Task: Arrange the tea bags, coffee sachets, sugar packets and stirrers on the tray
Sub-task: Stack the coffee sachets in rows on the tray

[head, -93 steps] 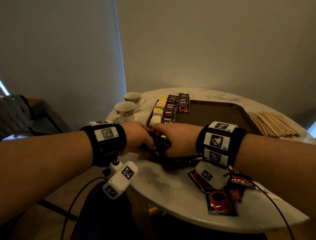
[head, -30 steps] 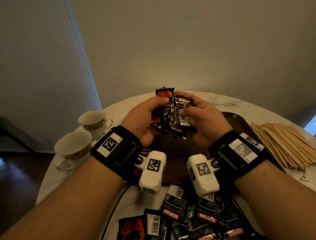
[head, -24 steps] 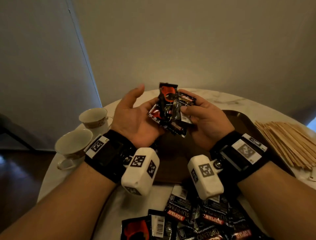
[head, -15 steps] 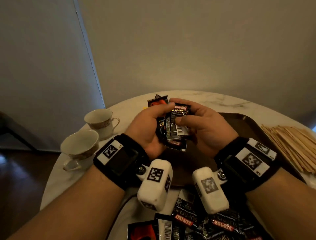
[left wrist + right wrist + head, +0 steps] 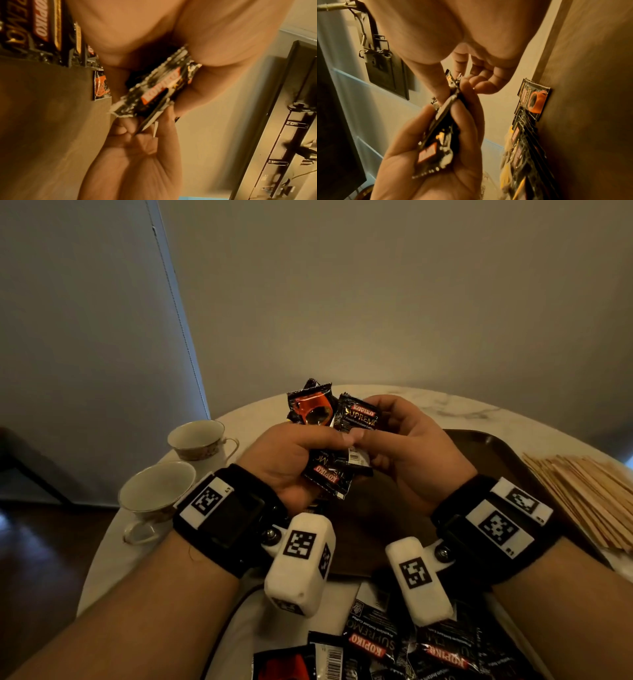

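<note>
Left hand (image 5: 291, 460) curled round a fanned bundle of black-and-orange foil coffee sachets (image 5: 329, 436), thumb laid across the front; right hand (image 5: 407, 453) pinching the same bundle from the other side, thumb tip meeting the left thumb. Both raised above the dark brown rectangular tray (image 5: 479, 450). Compared with half a second ago, bundle lifted a little higher and tipped so that the orange cup print and gold lettering face the head camera, the left thumb still clamped across it.

Seen only from the head view: two white gilt-rimmed teacups (image 5: 161, 491) left of the tray, a pile of pale wooden stirrers (image 5: 582, 498) right of it, and loose black sachets (image 5: 394, 648) strewn on the white marble table (image 5: 428, 402) at the tray's near edge.

Shown by the right wrist view alone: a tidy overlapping row of black sachets (image 5: 529, 121) lying on the tray, with yellow packets (image 5: 508, 135) beside that row. From the left wrist, the bundle's crimped white edges, blurred.
</note>
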A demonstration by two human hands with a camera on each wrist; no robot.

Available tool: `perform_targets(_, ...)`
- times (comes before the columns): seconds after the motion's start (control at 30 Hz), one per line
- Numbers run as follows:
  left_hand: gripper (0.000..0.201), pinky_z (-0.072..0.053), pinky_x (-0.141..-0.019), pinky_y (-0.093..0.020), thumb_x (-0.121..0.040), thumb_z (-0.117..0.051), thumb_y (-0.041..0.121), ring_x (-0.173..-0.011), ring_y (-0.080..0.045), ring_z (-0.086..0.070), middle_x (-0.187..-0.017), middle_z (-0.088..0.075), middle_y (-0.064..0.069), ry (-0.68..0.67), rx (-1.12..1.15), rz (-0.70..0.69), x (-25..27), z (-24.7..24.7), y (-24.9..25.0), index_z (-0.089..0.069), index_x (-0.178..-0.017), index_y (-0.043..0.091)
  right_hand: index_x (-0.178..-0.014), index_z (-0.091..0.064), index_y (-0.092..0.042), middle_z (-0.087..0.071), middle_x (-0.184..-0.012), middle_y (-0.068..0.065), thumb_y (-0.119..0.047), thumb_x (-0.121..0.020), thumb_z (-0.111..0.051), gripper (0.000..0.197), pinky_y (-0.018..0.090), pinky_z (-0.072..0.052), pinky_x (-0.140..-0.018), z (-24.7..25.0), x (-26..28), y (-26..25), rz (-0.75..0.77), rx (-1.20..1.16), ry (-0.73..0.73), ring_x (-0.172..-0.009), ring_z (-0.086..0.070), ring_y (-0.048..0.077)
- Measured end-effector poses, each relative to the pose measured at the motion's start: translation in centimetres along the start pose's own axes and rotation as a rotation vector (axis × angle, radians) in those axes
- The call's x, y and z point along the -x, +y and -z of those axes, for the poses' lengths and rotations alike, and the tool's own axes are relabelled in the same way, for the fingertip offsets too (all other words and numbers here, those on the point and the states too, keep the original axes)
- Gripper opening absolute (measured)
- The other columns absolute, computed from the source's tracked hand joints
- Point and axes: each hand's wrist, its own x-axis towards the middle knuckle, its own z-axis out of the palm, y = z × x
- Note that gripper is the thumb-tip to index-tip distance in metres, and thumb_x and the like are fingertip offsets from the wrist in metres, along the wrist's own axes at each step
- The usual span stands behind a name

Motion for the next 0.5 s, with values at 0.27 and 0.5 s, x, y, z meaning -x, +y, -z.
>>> perform_targets(0.27, 0.032, -0.064, -0.068, -0.041, -0.088, -0.067, -0.001, -0.085, -0.034, -0.077, -0.100, -0.077, -0.021, 0.235, -0.079, -0.163, -0.1, 0.0, 0.4, -0.062, -0.120, -0.006, -0.113, -0.061, -0.003, -0.074, -0.101, 0.017, 0.002, -0.093, -0.062, 0.020, 0.032, -0.059, -0.052, 0.0, 0.0, -0.9, -0.035, -0.129, 0.187, -0.079, -0.077, 0.027)
perform_targets(0.5, 0.022, -0.059, -0.063, -0.034, -0.095, -0.065, 0.006, -0.080, -0.024, -0.074, -0.098, -0.075, -0.018, 0.245, -0.284, -0.305, -0.5, -0.1, -0.1, -0.066, -0.117, 0.004, -0.096, -0.062, -0.011, -0.072, -0.077, 0.007, -0.007, -0.095, -0.059, 0.005, 0.025, -0.038, -0.049, -0.7, 0.8, -0.9, -0.078, 0.055, 0.095, -0.064, -0.069, 0.023)
